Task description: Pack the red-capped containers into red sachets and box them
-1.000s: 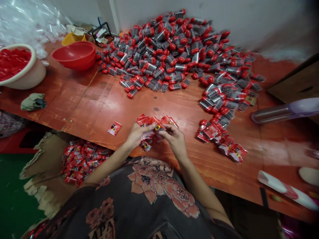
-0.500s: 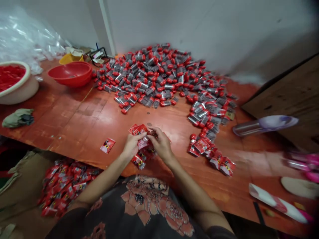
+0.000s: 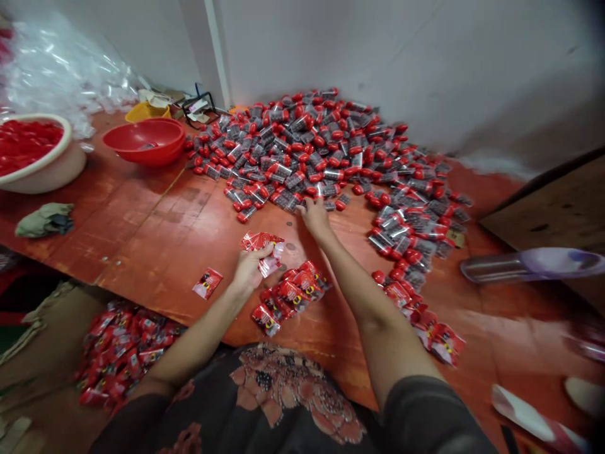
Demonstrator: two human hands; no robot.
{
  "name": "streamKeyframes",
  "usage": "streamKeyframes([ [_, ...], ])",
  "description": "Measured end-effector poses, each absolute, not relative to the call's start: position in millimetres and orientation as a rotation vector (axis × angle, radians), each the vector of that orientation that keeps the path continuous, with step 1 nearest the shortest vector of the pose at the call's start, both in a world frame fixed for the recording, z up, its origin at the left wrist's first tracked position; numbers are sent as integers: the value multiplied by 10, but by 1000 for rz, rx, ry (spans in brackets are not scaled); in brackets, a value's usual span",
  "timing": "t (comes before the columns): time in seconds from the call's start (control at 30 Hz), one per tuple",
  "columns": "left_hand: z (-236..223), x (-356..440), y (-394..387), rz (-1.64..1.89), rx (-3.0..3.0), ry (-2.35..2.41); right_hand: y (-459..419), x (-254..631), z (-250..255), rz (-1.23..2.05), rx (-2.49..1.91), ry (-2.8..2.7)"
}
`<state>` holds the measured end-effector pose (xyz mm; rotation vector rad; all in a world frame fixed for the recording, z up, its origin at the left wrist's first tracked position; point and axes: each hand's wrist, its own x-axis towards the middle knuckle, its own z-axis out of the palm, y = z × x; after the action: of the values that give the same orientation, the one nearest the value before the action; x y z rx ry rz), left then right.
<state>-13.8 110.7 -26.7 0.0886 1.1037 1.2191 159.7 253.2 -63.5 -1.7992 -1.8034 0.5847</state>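
My left hand is closed on a few flat red printed packets, fanned out above the table. Reaching forward, my right hand is at the front edge of a big heap of small clear bottles with red caps and dark contents. Its fingers are bent, and whatever they pinch is too small to make out. Between my forearms lies a cluster of red printed packets. One lone flat red packet rests left of my left hand.
At left stand a white tub of red pieces, a red bowl and a crumpled cloth. More packets lie at right, near a clear scoop-like tube. Below the table's left edge is a pile of filled packets.
My right hand has left the packets at my left hand and moved forward to the heap. The packets between my arms are uncovered. My left hand keeps its packets; the view has shifted slightly.
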Motion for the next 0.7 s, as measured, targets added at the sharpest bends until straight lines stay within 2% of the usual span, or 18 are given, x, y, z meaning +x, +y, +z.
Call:
streamKeyframes([
  [0.27, -204, -226, 1102, 1097, 7, 1026, 2205, 1876, -795, 662, -1813, -1816],
  [0.53, -132, -84, 971, 1072, -21, 937, 806, 1718, -198, 1058, -1366, -1367],
  [0.7, -40, 28, 878, 1096, 6, 865, 331, 1449, -42, 1093, -1255, -1298],
])
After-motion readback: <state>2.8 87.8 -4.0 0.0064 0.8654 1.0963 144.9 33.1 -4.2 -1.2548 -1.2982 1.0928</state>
